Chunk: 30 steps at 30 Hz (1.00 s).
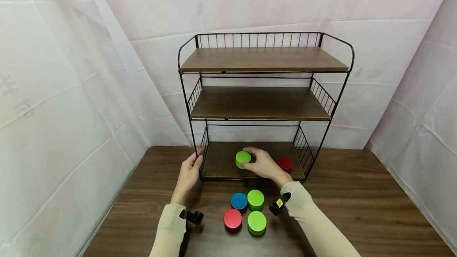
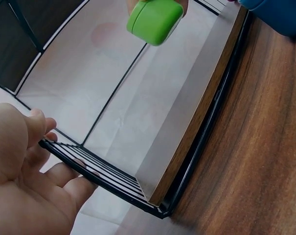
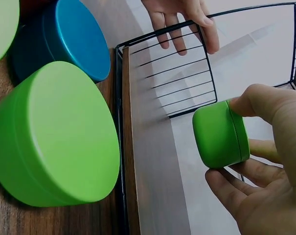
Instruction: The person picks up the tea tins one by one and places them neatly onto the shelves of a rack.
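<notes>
1. Green jar [image 1: 243, 159] is pinched in the right hand [image 1: 262, 163], above the bottom shelf [image 1: 221, 165];
2. the left hand [image 1: 189, 173] grips the rack's [image 1: 264, 102] side frame [image 2: 116, 181];
3. a red jar [image 1: 285, 163] stands just right of the right hand;
4. four jars [image 1: 256, 221] stand nearer, between both hands.

Green round tub [image 1: 242, 158], held over bottom shelf [image 1: 220, 162]

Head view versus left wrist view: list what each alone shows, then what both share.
Only the head view shows the top shelf, sleeves and two green tins on the table. Only the left wrist view shows a shelf's underside and the seam round the held green tin. Both show that tin, the blue tin, the left hand at the rack and fingers of the right hand.
</notes>
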Tool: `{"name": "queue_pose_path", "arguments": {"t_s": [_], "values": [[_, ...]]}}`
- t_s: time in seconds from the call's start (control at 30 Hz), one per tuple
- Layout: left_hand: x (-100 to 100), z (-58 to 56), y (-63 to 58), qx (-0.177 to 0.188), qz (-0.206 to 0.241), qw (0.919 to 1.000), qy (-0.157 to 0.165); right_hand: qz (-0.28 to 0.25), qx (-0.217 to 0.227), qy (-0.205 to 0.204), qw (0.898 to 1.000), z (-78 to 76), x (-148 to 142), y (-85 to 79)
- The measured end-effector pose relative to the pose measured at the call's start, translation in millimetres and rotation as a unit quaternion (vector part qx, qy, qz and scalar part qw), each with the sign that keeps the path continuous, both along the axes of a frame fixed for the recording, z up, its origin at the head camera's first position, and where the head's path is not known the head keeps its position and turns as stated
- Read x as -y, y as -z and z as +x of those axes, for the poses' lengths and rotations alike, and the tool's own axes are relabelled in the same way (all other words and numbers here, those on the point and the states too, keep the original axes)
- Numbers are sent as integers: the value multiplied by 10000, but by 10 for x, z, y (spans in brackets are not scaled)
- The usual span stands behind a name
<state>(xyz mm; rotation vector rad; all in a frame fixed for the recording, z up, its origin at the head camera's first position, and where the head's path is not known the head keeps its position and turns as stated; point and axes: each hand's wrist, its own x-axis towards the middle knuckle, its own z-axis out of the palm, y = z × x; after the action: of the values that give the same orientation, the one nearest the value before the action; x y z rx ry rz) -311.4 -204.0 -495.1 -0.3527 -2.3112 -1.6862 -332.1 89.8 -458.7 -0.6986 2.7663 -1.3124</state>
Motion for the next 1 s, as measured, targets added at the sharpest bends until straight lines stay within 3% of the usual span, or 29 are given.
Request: {"name": "queue_pose_path", "arguments": {"t_s": [1.0], "values": [[-1, 41, -8, -45, 92, 9999, 124, 12, 215, -66, 9997, -127, 189, 28]]}}
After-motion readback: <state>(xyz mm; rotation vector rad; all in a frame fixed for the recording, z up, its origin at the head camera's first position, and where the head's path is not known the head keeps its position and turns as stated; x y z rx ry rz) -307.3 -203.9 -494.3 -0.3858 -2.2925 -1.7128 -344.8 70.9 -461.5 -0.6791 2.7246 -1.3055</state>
